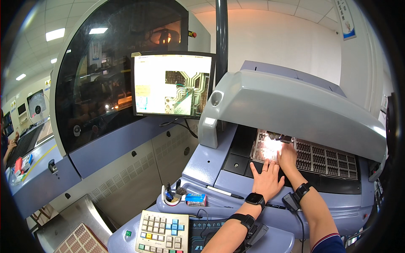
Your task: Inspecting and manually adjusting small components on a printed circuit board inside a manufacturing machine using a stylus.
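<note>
A panel of circuit boards (325, 159) with rows of dark cutouts lies on the black bed of a grey-blue machine. My left hand (266, 179) is open, its fingers spread, with the fingertips at the panel's near edge below a bright patch of light. Just right of it, my right hand (287, 159) reaches over the panel beneath a small dark machine head (279, 137). Its thumb points left, while the other fingertips are hidden by the head and the glare. Whether that hand holds anything does not show.
A grey hood (291, 99) arches over the bed. Left of it, a monitor (173, 84) displays a magnified circuit board. Nearer stand a keypad (162, 232), a small blue-and-red box (196, 200) and a pen holder (171, 196). A white pen (224, 192) lies along the ledge. Another panel (80, 240) is at lower left.
</note>
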A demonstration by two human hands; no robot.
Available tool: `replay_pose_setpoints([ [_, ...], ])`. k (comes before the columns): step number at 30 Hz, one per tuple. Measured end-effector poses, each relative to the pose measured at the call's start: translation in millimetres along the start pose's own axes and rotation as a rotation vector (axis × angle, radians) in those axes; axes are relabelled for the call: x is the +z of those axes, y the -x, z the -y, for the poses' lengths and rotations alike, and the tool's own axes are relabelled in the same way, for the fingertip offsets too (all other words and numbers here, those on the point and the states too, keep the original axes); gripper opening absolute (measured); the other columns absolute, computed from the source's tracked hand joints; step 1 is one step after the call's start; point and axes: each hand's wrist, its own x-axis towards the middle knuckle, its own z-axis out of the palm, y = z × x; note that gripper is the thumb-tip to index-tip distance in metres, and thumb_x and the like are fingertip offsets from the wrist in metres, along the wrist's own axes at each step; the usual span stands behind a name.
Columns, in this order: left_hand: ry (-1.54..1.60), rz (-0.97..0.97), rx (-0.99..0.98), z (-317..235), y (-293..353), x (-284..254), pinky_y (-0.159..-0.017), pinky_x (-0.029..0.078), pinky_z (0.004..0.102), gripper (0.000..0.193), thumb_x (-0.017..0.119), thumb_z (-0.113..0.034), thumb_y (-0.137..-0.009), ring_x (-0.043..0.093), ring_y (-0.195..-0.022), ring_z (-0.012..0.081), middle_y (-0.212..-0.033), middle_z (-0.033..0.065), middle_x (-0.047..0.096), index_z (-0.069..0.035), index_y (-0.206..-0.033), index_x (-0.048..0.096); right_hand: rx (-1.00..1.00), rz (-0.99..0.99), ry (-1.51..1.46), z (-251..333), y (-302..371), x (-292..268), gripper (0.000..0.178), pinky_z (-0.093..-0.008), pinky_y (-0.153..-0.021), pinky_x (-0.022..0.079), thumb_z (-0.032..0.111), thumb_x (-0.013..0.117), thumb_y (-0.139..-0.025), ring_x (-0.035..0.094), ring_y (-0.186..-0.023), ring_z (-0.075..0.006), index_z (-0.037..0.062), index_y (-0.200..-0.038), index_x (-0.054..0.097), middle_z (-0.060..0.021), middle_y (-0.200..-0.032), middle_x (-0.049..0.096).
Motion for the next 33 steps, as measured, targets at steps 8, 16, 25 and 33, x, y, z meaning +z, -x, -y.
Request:
replay_pose_setpoints([
  [8,0.004,-0.021,0.013,0.0,-0.6,3.5,-0.104,0.016,0.0747,0.053,0.05,-0.042,-0.091,0.037,-0.138,0.0237,-0.137,0.0087,0.049,-0.004,-0.128,0.05,0.033,-0.071,-0.454,-33.2,-1.9,2.9,0.034,-0.0446,-0.076,0.051,0.013,0.06,-0.082,0.064,-0.085,-0.0345,-0.0015,-0.111,0.051,-0.0183,-0.087,0.063],
  [16,0.016,-0.011,0.008,-1.3,-0.7,0.8,-0.104,0.017,0.0743,0.051,0.051,-0.042,-0.091,0.038,-0.137,0.0238,-0.137,0.0089,0.049,-0.004,-0.125,0.051,-0.076,-0.021,-0.529,-53.4,-5.4,20.6,0.03,-0.0347,-0.063,0.05,0.022,0.06,-0.087,0.062,-0.069,-0.0231,-0.0014,-0.106,0.055,-0.0129,-0.079,0.062],
  [25,0.015,0.009,-0.017,3.8,0.6,1.1,-0.104,0.016,0.0746,0.052,0.051,-0.042,-0.091,0.037,-0.137,0.0232,-0.139,0.0082,0.047,-0.004,-0.126,0.051,0.369,0.103,-0.942,-38.4,-12.0,18.1,0.041,-0.0308,-0.058,0.051,0.016,0.059,-0.085,0.062,-0.061,-0.0173,-0.0035,-0.12,0.053,-0.0103,-0.075,0.06],
  [33,0.008,0.015,-0.015,-1.1,-0.2,-1.5,-0.104,0.015,0.0752,0.054,0.05,-0.043,-0.091,0.037,-0.138,0.0225,-0.139,0.0083,0.048,-0.004,-0.128,0.051,0.419,-0.03,-0.883,-30.3,-13.6,6.6,0.037,-0.0295,-0.055,0.053,0.013,0.058,-0.082,0.063,-0.06,-0.0163,-0.0043,-0.114,0.053,-0.0094,-0.075,0.058],
])
